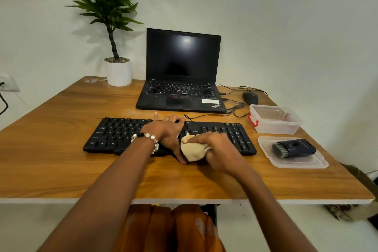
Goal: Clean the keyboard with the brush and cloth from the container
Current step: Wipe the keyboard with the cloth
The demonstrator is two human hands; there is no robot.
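A black keyboard (120, 135) lies across the middle of the wooden table (61, 166). My left hand (166, 131) grips the keyboard's middle, fingers curled over its far edge and thumb at the near edge. My right hand (216, 149) holds a bunched beige cloth (192, 149) against the keys just right of centre. The dark brush (292, 148) lies on the clear container lid (315, 162) at the right. Behind the lid stands the clear plastic container (276, 127) with a red latch.
An open black laptop (182, 80) sits behind the keyboard, with a black mouse (250, 97) and loose cables (235, 108) to its right. A potted plant (118, 71) stands at the back left. The table's front edge runs just below my forearms.
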